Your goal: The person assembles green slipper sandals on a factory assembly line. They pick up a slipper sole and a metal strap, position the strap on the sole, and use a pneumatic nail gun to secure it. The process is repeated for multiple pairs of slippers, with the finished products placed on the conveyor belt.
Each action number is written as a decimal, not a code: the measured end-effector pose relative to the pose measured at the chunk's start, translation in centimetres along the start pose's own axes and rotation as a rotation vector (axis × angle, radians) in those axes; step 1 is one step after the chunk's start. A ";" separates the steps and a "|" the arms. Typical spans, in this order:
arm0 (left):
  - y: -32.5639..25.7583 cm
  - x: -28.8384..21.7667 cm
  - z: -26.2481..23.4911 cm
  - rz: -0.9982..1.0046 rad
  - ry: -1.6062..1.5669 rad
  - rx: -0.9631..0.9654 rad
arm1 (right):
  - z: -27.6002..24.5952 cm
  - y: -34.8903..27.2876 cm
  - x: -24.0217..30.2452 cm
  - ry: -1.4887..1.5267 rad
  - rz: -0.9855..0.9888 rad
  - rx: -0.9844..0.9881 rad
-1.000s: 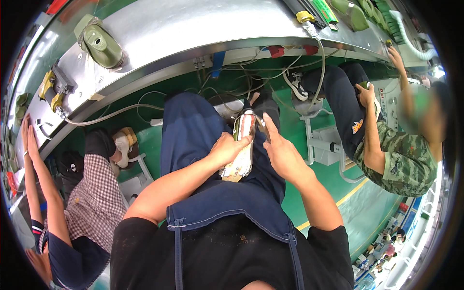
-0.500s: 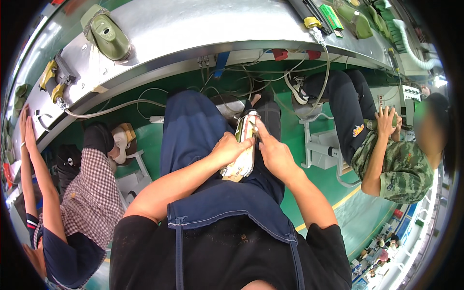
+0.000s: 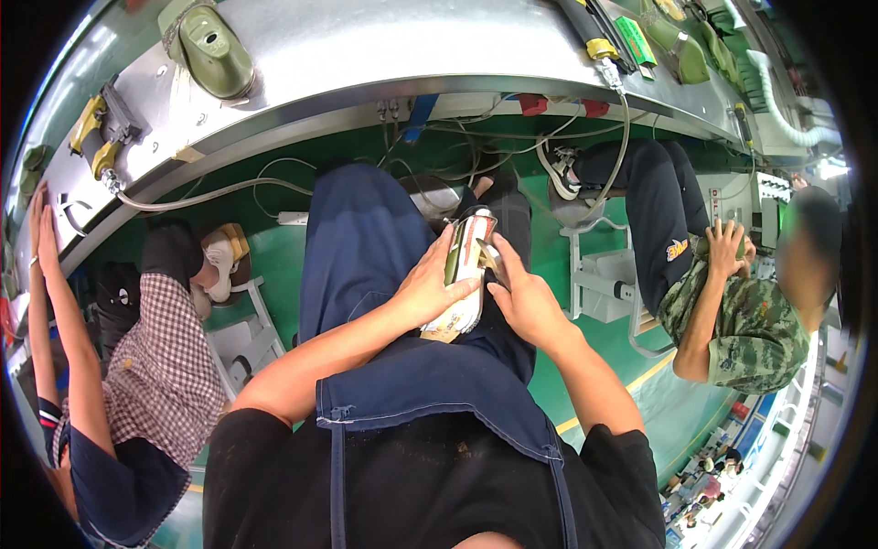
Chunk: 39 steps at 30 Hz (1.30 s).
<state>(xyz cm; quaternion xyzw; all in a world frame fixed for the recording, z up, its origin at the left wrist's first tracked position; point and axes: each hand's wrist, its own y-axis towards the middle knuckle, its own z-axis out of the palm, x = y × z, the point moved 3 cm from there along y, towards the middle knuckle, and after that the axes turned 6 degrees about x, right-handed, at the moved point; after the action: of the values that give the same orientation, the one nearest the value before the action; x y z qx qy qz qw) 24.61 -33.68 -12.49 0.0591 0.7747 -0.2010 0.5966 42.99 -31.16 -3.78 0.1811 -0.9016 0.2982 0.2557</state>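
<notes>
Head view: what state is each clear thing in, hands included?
Left hand: holding the part-made shoe
Right hand: closed on a small tool
Part-made shoe: held, pale side up
Small tool: held beside the shoe, contact unclear
Green shoe last: on the bench, hole facing up
Left yellow tool: lying down, hose attached
Right yellow tool: likewise

The single head view comes from a wide fisheye lens, the left of two worn on the person's head, looking steeply down over the apron (image 3: 439,392) at the left grip (image 3: 428,287) and right grip (image 3: 530,304), close and near mid-picture. Upright and unmirrored, it reaches forward to the table (image 3: 366,46), which bows along the top, and sideways to a checkered cloth (image 3: 157,384) and a camouflage shirt (image 3: 733,320) toward the rim.
</notes>
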 end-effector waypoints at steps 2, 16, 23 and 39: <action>-0.4 -0.1 -0.1 -0.062 -0.032 0.040 | -1.2 0.0 0.0 -0.032 0.081 0.137; -1.0 -1.6 -0.5 -0.078 0.231 0.119 | -4.5 1.9 3.2 -0.324 0.100 0.468; -1.2 -1.5 -0.6 -0.026 0.223 0.049 | -4.6 2.3 3.8 -0.285 0.191 0.558; 9.2 2.1 0.6 0.174 -0.788 0.132 | -3.5 2.8 1.7 -0.403 0.012 0.500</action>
<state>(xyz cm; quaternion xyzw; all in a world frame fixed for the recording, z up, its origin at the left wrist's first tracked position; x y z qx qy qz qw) 27.65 -25.84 -16.82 0.0812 0.4644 -0.2064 0.8574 41.50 -27.14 -1.69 0.2884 -0.8339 0.4703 0.0176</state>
